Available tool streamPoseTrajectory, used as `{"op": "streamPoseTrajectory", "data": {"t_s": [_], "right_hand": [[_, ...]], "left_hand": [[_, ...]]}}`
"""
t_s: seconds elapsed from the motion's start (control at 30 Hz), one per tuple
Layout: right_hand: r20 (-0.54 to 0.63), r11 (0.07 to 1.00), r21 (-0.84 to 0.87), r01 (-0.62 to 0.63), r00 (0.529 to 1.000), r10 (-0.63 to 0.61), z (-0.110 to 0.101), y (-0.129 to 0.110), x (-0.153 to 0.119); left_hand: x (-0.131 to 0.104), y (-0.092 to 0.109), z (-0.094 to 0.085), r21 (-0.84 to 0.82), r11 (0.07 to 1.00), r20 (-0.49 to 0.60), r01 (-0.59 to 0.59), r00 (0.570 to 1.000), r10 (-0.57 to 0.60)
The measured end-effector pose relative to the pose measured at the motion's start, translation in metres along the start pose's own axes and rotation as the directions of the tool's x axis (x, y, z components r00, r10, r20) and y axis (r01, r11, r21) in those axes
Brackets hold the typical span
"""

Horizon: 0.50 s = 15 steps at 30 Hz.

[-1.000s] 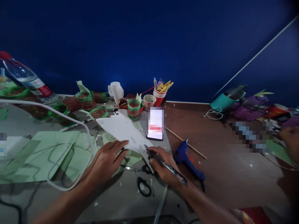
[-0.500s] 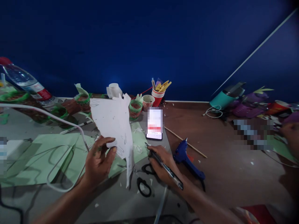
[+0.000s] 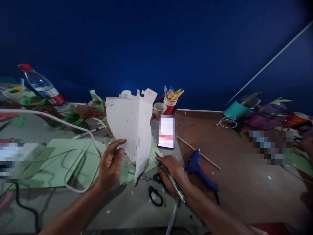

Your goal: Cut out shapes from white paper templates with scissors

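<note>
Between thumb and fingers, my left hand (image 3: 111,163) pinches the lower left edge of a folded white paper sheet (image 3: 124,124) with small shapes drawn on it. The sheet stands upright off the table, its crease facing me. My right hand (image 3: 173,173) grips a pen (image 3: 174,184), tip pointing forward and left, apart from the paper. Black-handled scissors (image 3: 156,196) lie just beside and below that hand, partly covered by it. Beyond the hand a phone (image 3: 166,132) with a lit, blurred screen is propped up. Green paper sheets (image 3: 53,163) are spread under and left of my left hand.
A blue glue gun (image 3: 201,171) and a wooden stick (image 3: 207,158) lie at the right. Behind stand a cup of tools (image 3: 170,104), a paper cup (image 3: 160,108), brown pots with green rims (image 3: 73,120) and a leaning bottle (image 3: 46,91). A white cable (image 3: 49,116) loops across the left.
The white paper has turned, so its right-hand fold now opens out wider and shows more. The whole view has shifted a little, moving things rightward. Both hands keep their holds.
</note>
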State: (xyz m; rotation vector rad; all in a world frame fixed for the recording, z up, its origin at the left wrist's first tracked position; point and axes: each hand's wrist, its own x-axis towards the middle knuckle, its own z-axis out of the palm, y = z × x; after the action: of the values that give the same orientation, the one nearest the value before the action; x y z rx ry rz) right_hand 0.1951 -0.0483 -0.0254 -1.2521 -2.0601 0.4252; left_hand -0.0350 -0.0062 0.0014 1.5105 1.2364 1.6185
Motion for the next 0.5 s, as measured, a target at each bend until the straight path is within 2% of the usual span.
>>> {"op": "streamPoseTrajectory", "data": {"t_s": [0.1, 0.17, 0.27, 0.4, 0.5], "right_hand": [[0.031, 0.995, -0.090, 0.033, 0.999, -0.030, 0.004, 0.000, -0.002], [0.043, 0.990, -0.134, 0.048, 0.998, -0.043, 0.005, -0.003, -0.002], [0.061, 0.980, -0.185, 0.070, 0.996, -0.060, 0.005, -0.008, -0.001], [0.124, 0.960, -0.261, 0.096, 0.990, -0.065, -0.001, -0.016, 0.003], [0.201, 0.930, -0.354, 0.103, 0.979, -0.032, -0.007, -0.019, 0.008]], "left_hand": [[0.001, -0.001, 0.003, -0.091, 0.995, 0.013, 0.037, 0.999, -0.036], [0.003, 0.000, 0.005, -0.194, 0.975, 0.024, 0.108, 0.994, -0.105], [0.005, 0.003, 0.008, -0.349, 0.909, 0.115, 0.229, 0.973, -0.201], [0.011, 0.007, 0.010, -0.436, 0.838, 0.184, 0.327, 0.944, -0.273], [0.015, 0.008, 0.011, -0.484, 0.800, 0.202, 0.355, 0.935, -0.293]]}}
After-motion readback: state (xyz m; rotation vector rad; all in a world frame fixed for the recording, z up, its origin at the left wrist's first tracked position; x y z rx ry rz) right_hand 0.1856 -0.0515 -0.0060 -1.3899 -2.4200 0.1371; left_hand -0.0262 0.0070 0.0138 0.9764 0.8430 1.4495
